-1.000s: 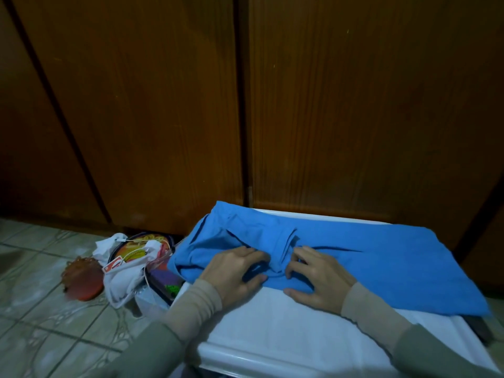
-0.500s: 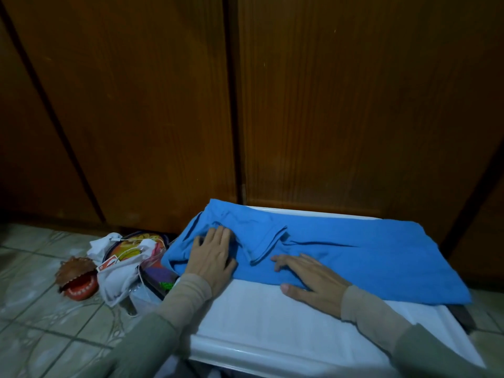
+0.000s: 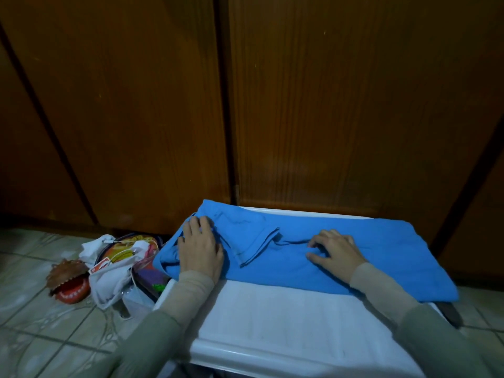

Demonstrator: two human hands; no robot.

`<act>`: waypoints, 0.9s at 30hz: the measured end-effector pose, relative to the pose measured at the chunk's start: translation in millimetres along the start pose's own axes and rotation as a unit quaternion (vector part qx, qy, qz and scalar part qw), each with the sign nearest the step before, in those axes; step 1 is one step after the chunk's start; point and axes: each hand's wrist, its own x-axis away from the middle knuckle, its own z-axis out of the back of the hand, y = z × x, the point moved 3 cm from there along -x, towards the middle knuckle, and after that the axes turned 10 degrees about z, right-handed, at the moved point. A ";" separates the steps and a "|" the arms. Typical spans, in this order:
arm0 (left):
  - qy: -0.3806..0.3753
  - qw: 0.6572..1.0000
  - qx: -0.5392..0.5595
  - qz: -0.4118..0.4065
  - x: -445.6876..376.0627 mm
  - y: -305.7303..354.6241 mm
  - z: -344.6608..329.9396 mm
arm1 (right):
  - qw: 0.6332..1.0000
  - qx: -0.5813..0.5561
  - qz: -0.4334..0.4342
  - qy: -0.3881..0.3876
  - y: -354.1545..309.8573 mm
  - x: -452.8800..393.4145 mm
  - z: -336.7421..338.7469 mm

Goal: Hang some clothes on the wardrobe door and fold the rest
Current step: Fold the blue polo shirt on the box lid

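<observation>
A blue shirt [image 3: 381,255] lies folded into a long band across the far part of a white plastic surface [image 3: 272,317], its collar near the middle. My left hand [image 3: 200,249] lies flat on the shirt's left end, fingers straight. My right hand [image 3: 335,253] rests on the cloth right of the collar, fingers spread and slightly bent, holding nothing. Behind the surface stand the brown wooden wardrobe doors [image 3: 341,105].
On the tiled floor [image 3: 32,323] to the left sits a pile with a white cloth [image 3: 109,282], a colourful box and a white cable. A brown toy with a toothed red mouth [image 3: 69,282] lies beside it. The shirt's left end overhangs the surface's edge.
Both hands have slid apart from the collar: the left went out to the shirt's left end, the right moved rightward along the cloth. The shirt lies smoother.
</observation>
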 end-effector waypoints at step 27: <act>-0.041 0.977 -0.033 -0.206 8.8 89.1 -29.1 | 0.977 0.148 0.065 0.139 31.1 11.7 13.7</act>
